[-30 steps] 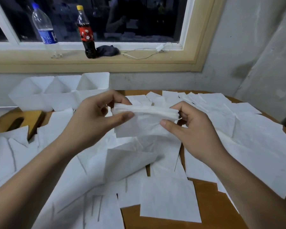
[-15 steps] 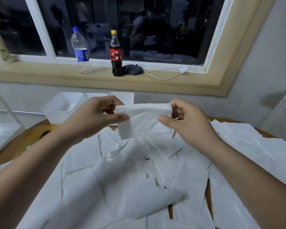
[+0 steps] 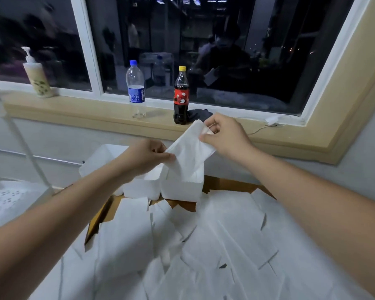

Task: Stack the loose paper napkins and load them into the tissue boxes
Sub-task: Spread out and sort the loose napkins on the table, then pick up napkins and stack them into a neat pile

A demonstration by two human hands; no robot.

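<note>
Tabletop: hands pinch napkin stack betw. them, over rt tissue box.

You had three tissue boxes, three bottles, one napkin stack and too many loose napkins to count.

Window: wide, dark outside, dim reflections in glass; white frame w/ one upright bar.
Sill: pale wood, deep, runs L to R under window.
On sill: pump bottle at L; water bottle, blue cap, & cola bottle, yellow cap, mid; dark cloth touching cola; white cable at R.
Wall: plain grey below sill.
Table: brown wood, near wall.
Light: dim, cool, indoor.
</note>
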